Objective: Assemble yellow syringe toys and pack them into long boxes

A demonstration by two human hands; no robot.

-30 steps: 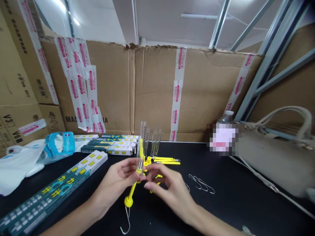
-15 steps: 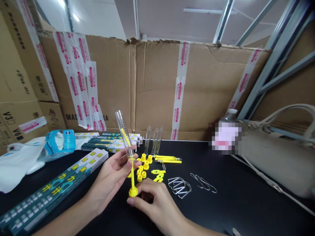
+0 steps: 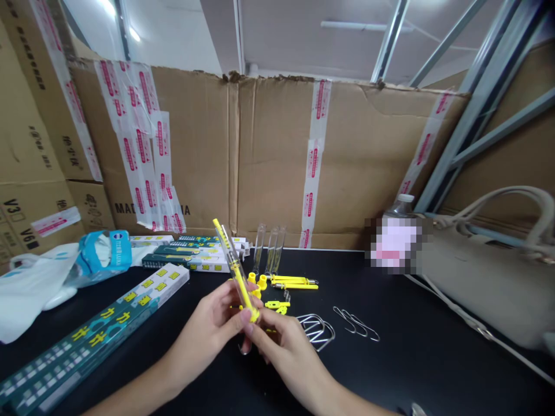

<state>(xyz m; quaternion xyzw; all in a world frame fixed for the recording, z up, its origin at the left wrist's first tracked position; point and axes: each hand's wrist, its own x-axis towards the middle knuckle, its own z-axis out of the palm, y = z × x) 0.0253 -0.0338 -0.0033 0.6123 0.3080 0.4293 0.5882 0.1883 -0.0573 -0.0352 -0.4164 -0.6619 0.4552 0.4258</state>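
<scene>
A clear spring scale tube [image 3: 227,247] is held tilted in front of me, leaning up to the left. Through it runs a yellow rod [image 3: 243,286], its tip sticking out of the upper end. A yellow cap [image 3: 254,316] sits at the lower end. My left hand [image 3: 206,326] is closed round the lower part of the tube, thumb near the cap. With thumb and fingers, my right hand [image 3: 288,342] pinches the cap end. Below the fingers shows a bit of curved metal [image 3: 244,350]. Behind the hands lie loose yellow caps [image 3: 262,281], partly hidden.
Several clear tubes [image 3: 273,251] stand upright at the back, near yellow rods [image 3: 297,283]. Yellow clips [image 3: 277,305], bent metal wires [image 3: 319,332] and S-hooks [image 3: 356,323] lie rightward. Printed boxes [image 3: 108,315] and a tissue pack [image 3: 104,254] are left; a bag [image 3: 485,283] and bottle [image 3: 396,237] right.
The rod has slid up into the tube, and its tip now pokes out of the top. My left hand has moved down and right; the hands now meet at the cap.
</scene>
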